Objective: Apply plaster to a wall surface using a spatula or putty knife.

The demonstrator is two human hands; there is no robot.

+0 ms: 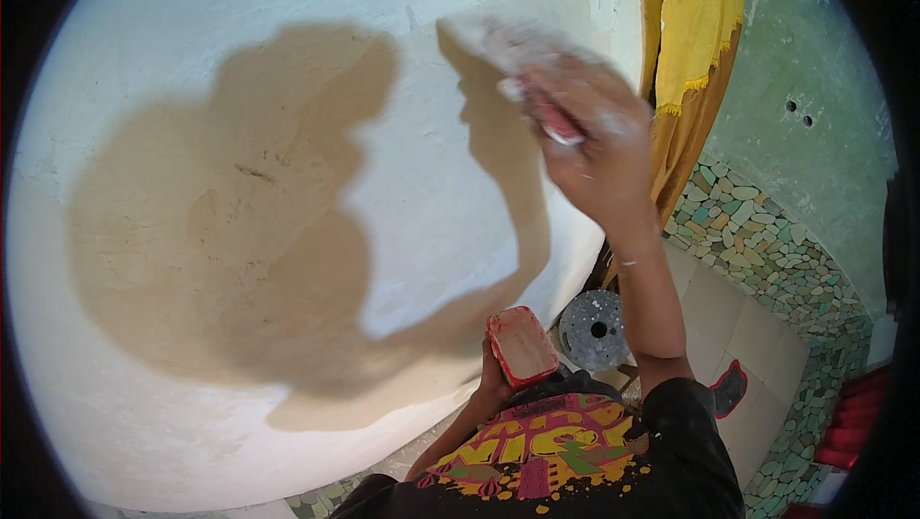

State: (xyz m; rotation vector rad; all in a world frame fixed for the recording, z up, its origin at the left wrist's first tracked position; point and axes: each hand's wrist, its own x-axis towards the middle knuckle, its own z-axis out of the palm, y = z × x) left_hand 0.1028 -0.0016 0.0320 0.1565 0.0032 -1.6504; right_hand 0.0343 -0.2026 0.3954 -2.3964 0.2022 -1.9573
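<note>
My right hand [604, 136], smeared with white and blurred by motion, is raised against the pale wall [431, 212]. Its fingers are wrapped round the red handle of a putty knife [561, 126], whose blade points up and left at the wall surface. Low in front of my chest, my left hand [493, 381] grips a red rectangular tub [523, 346] by its left side. Pale, smooth paste fills the tub. Most of the left fingers are hidden behind it.
A round, grey speckled stool [586, 339] with a centre hole stands beside the tub. A yellow curtain [698, 40] hangs at the wall's right edge. Farther right are a green wall [805, 49], a pebble-stone band [757, 241] and floor tiles [767, 337]. My shadow covers much of the wall.
</note>
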